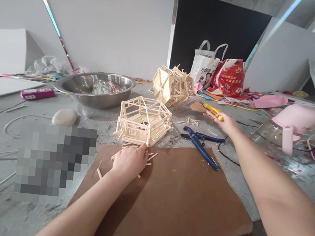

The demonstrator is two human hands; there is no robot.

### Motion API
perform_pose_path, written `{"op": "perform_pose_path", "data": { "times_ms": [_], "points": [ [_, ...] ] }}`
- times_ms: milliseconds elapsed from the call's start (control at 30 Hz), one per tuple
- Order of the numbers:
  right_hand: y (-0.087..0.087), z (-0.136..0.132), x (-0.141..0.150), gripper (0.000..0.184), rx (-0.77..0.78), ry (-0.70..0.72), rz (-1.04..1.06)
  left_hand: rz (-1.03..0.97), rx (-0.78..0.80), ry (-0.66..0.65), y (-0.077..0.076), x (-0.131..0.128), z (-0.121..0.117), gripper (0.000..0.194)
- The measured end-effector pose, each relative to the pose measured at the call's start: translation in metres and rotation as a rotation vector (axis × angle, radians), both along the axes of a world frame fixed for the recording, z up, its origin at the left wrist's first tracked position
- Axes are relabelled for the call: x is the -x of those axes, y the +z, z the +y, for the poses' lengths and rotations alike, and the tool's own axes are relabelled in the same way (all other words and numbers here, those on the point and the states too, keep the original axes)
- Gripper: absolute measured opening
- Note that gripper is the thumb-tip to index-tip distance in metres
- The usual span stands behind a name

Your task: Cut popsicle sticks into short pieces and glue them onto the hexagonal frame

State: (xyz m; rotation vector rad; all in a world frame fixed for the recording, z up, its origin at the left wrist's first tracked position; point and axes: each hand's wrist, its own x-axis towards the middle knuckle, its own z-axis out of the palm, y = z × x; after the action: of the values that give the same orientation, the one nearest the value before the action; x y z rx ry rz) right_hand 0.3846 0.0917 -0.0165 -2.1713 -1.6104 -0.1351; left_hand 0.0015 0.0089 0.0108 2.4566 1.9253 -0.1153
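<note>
My left hand point(129, 162) lies on the brown board point(176, 206), fingers curled over loose wooden sticks point(150, 156), just in front of a hexagonal stick frame point(143, 120). Whether it holds a stick is hidden. My right hand point(226, 123) reaches far right and grips a yellow-handled tool point(212, 110) on the grey table. A second stick structure point(172, 85) lies tipped on its side behind the frame. Blue pliers point(201, 143) rest between my arms at the board's far edge.
A steel bowl point(73, 86) sits at back left, beside a pale stone point(64, 117) and a pink box point(37, 93). Bags point(227, 77) and coloured paper lie at the back right. A pink appliance point(298, 119) and cables occupy the right side.
</note>
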Motion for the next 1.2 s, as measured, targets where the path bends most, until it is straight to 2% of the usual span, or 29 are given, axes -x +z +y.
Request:
{"op": "perform_pose_path", "data": {
  "times_ms": [133,233,400,833,1067,1200],
  "points": [
    [-0.012,0.002,0.011,0.022,0.047,0.121,-0.050,0.011,-0.004,-0.003,0.001,-0.001,0.000,0.036],
    [-0.018,0.004,0.020,0.027,0.059,0.176,-0.050,0.021,-0.005,-0.007,0.002,-0.001,0.000,0.036],
    [-0.019,0.003,0.025,0.033,0.075,0.189,-0.060,0.024,-0.005,-0.007,0.003,-0.001,0.000,0.037],
    [-0.020,-0.004,0.034,0.033,0.072,0.173,-0.060,0.011,0.011,0.011,0.003,0.001,0.000,0.036],
    [-0.013,-0.013,0.042,0.032,0.079,0.210,-0.050,-0.022,-0.012,0.006,0.000,0.003,0.001,0.035],
    [-0.011,-0.017,0.046,0.040,0.099,0.165,-0.055,-0.012,-0.020,-0.005,0.000,0.004,0.001,0.035]
  ]
}}
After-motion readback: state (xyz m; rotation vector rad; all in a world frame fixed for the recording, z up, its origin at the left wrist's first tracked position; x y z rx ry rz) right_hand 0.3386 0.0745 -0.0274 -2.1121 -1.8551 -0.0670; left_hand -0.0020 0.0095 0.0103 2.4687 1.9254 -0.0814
